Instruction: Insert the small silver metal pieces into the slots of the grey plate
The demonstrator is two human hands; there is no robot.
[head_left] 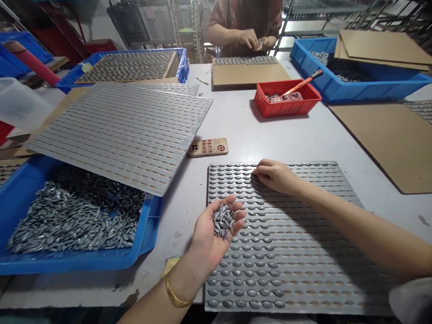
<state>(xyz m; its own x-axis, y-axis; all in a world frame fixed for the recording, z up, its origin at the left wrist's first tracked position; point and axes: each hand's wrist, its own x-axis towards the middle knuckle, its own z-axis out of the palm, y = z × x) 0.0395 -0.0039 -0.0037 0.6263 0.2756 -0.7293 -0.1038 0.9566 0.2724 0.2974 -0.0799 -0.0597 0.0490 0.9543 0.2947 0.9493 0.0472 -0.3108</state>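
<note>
Palm up, my left hand cups a small heap of grey oval metal pieces over the left part of a grey slotted board. Rows of the same pieces sit in the board's slots on its left side, while the slots on the right are bare. At the board's far rows, my right hand has its fingertips pinched together, touching the row; what they hold, if anything, is hidden behind the fingers. A blue bin of loose metal pieces stands to the left.
Another slotted board lies tilted across the blue bin. A phone in a printed case rests beyond my left hand. Further off are a red tray with an orange-handled tool, a second blue bin, cardboard sheets and a co-worker.
</note>
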